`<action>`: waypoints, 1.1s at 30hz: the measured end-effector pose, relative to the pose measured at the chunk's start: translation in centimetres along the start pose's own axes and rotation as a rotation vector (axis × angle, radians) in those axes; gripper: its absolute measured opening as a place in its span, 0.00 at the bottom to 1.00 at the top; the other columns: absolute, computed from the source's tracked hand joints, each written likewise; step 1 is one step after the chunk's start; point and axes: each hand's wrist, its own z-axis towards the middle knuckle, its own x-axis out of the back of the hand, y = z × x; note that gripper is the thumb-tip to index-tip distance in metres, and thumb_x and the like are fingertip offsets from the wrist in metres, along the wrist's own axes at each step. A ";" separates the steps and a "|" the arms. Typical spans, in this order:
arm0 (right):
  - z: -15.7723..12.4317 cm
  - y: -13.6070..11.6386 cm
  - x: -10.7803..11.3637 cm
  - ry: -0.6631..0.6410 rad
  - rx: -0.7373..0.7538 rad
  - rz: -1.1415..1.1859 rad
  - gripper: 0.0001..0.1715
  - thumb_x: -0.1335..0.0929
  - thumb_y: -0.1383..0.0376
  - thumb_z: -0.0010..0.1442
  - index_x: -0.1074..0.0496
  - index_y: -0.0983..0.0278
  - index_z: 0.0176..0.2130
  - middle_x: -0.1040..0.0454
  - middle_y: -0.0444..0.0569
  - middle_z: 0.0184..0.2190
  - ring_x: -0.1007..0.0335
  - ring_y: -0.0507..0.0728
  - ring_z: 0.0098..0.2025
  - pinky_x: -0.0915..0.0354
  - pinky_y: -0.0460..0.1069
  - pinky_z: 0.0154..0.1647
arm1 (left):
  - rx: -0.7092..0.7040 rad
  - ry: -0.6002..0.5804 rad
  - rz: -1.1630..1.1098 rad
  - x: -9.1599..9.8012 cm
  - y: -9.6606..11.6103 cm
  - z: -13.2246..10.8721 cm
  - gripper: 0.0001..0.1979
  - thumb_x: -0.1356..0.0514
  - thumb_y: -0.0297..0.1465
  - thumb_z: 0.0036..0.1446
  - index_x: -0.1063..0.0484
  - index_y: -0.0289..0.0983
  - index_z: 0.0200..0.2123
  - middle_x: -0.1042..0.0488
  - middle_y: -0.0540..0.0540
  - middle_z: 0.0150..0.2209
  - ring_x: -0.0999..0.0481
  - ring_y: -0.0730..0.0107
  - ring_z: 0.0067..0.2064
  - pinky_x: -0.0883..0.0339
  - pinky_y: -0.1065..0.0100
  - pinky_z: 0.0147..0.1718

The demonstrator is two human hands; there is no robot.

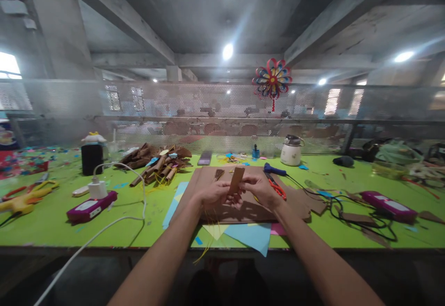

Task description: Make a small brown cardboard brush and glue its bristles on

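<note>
Between my two hands a brown cardboard strip stands up at a slight tilt. My left hand is closed on its lower left side, and the fingers of my right hand pinch its right edge. Under both hands lies a brown cardboard sheet on coloured paper. Yellow strings hang below my left hand over the sheet's front edge. Just right of my right hand are red-handled scissors and a blue glue gun. A small bundle of thin brown strips rests behind my left hand.
Rolled brown paper pieces are heaped at the back left. Purple power strips sit on both sides, with a white cable and a black cord. A white flask stands at the back. A perforated metal screen borders the green table.
</note>
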 end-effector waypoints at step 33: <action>0.7 3.2 1.0 0.128 -0.095 -0.033 0.13 0.30 0.66 0.44 0.22 0.66 0.33 0.27 0.45 0.23 0.40 0.49 0.24 0.42 0.45 0.27 | -0.139 0.403 0.018 1.6 -1.7 1.3 0.09 0.35 0.27 0.43 0.28 0.34 0.31 0.28 0.46 0.29 0.27 0.71 0.30 0.32 0.63 0.37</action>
